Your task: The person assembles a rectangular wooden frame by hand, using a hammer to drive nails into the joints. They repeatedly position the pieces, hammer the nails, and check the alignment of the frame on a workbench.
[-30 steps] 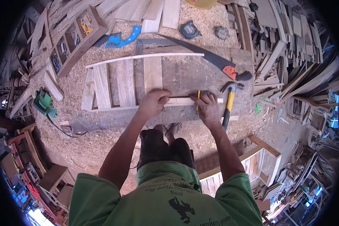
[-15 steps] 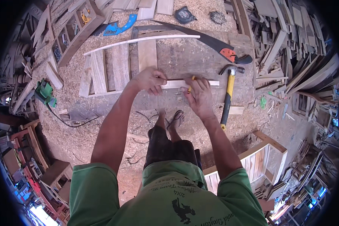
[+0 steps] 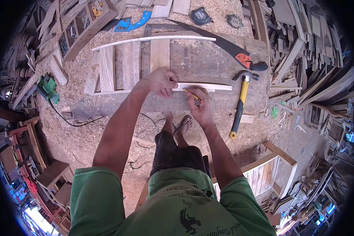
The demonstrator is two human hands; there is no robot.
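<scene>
My left hand [image 3: 162, 82] is closed on a narrow wooden strip [image 3: 220, 87], its fingers pinching the left end near the front rail. In my right hand [image 3: 201, 108] a yellow pencil [image 3: 194, 96] slants up to the left, its tip at the strip beside my left fingers. The strip lies along the near side of a ladder-like wooden piece. Several flat slats [image 3: 131, 65] run from its front rail up to a thin, slightly curved back rail [image 3: 153, 38]. My left hand covers the near end of the rightmost slat.
Right of the strip lies a yellow-and-black hammer [image 3: 240, 104], with a handsaw [image 3: 224, 47] behind it. A blue saw handle [image 3: 133, 23], tape measure [image 3: 200, 16] and divided wooden box [image 3: 86, 33] sit farther back. A green corded tool [image 3: 48, 91] is at left, a wooden frame [image 3: 277, 169] at lower right.
My right hand has moved left along the strip and turned, bringing the pencil tip close to my left fingers. My left hand keeps its hold. The whole view has shifted slightly.
</scene>
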